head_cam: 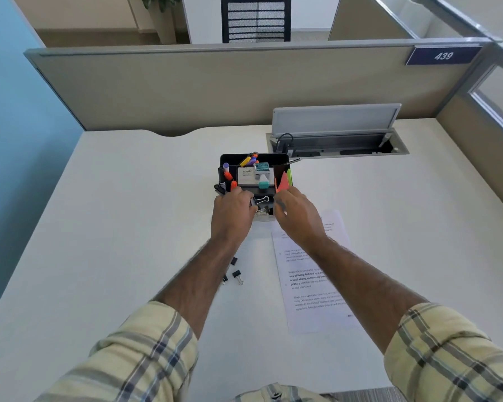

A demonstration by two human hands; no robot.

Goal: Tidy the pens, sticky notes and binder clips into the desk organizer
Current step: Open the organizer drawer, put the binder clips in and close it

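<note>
Most of the job looks done: coloured pens and markers (251, 160) stand in the black plastic desk organizer (231, 158), and orange and green sticky notes (284, 181) sit in its right slot. Wire-handled binder clips (262, 199) lie in its small front drawer (265, 218). The left hand (233, 210) and right hand (295, 213) flank it, fingers curled at its sides (gripping a clip or the drawer, I cannot tell). Three small black loose clips (237, 275) are still to go, lying on the white table (128, 227) beside a printed paper sheet (311, 280). Readable: "camlin" on a grey box (247, 177) in the organizer — and "439" on the blue partition sign (443, 56).

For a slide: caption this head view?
Left hand and right hand at the desk organizer's open drawer of binder clips; loose clips lie on the desk.
</note>
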